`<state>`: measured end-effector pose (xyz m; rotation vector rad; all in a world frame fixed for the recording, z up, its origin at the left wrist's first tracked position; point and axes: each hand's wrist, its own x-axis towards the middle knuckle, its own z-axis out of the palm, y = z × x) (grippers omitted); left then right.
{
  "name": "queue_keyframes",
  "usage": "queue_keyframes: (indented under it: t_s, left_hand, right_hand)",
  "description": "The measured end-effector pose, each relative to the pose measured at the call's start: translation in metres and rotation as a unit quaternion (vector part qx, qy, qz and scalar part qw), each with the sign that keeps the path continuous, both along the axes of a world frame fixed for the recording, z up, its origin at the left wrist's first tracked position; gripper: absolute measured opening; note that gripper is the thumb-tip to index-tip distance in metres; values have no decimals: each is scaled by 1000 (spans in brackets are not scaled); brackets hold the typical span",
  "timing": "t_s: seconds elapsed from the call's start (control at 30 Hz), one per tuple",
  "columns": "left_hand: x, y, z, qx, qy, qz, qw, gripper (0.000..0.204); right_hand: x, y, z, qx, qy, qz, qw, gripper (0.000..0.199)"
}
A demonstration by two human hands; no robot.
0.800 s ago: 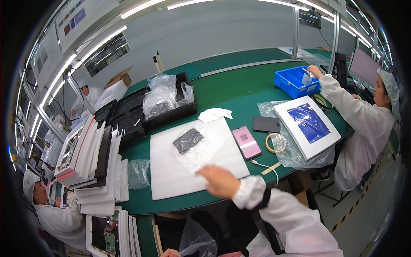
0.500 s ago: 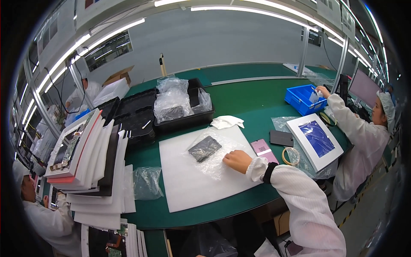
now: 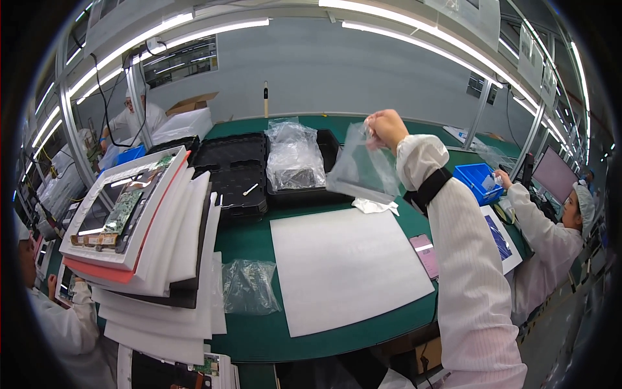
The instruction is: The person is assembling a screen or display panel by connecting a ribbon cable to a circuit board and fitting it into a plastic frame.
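My right hand (image 3: 387, 128) is raised over the far part of the bench, its fingers pinched on the top of a clear plastic bag (image 3: 368, 170). The bag hangs down in front of the black tray's right end, and I can see no dark slab through it. Below it, a white foam sheet (image 3: 350, 266) lies flat on the green bench with nothing on it. A crumpled white cloth (image 3: 376, 206) touches the sheet's far edge. My left hand is out of view.
Black trays (image 3: 227, 159) stand at the back, one with bagged parts (image 3: 295, 159). On the left rises a tall stack of foam sheets and device parts (image 3: 123, 207), beside a clear bag (image 3: 249, 285). A pink phone-like slab (image 3: 424, 256) and blue bin (image 3: 476, 181) are right, near a co-worker (image 3: 551, 240).
My right hand has risen from the foam sheet and moved away from me, now with a plastic bag. The dark slab and its clear wrapping are gone from the sheet. The view has shifted.
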<state>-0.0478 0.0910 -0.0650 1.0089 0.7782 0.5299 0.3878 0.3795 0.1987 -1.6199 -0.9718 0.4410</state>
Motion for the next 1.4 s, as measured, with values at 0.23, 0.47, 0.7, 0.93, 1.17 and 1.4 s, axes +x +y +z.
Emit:
queue_keyframes:
  t_s: [0.23, 0.47, 0.7, 0.93, 1.17, 1.4]
  left_hand:
    - [-6, 5, -6, -84, 42, 71, 993, 24]
    - [11, 29, -30, -165, 35, 79, 982, 24]
    - [22, 30, -20, -117, 55, 28, 991, 28]
    - [16, 14, -25, -102, 29, 34, 994, 28]
    - [14, -9, 58, 12, 124, 108, 986, 36]
    - [6, -28, 82, 34, -21, 310, 950, 27]
  right_hand:
    - [6, 82, -21, 100, 111, 59, 987, 10]
    - [49, 122, -106, 89, 291, 63, 951, 28]
    - [61, 62, -96, 151, 481, -3, 864, 30]
    - [36, -50, -93, 94, 330, -16, 939, 23]
    - [-53, -168, -142, 46, -692, 308, 651, 15]
    - [-174, -328, -178, -137, 52, 549, 823, 14]
